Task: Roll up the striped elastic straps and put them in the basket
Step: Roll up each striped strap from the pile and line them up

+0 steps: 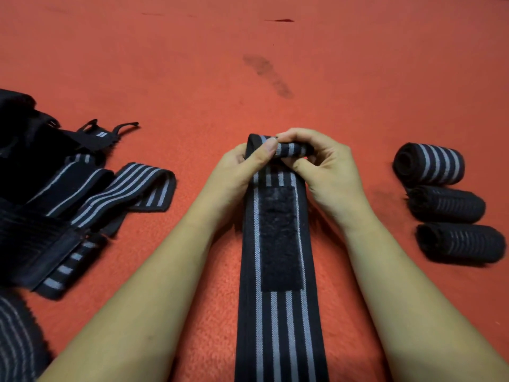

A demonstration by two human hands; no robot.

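A long black strap with grey stripes (278, 321) lies flat on the red carpet and runs from the bottom edge up to my hands. A black hook-and-loop patch (279, 238) sits on it. Its far end is curled into a small tight roll (292, 149). My left hand (242, 166) pinches the left side of that roll with the thumb on top. My right hand (325, 164) grips the right side of it. Three rolled straps (429, 164) lie in a column at the right. No basket is in view.
A heap of unrolled striped straps (124, 194) and black gear with buckles (35, 150) covers the left side. Another striped piece (16, 340) shows at the bottom left corner. Red carpet (248, 64) with dark smudges stretches beyond my hands.
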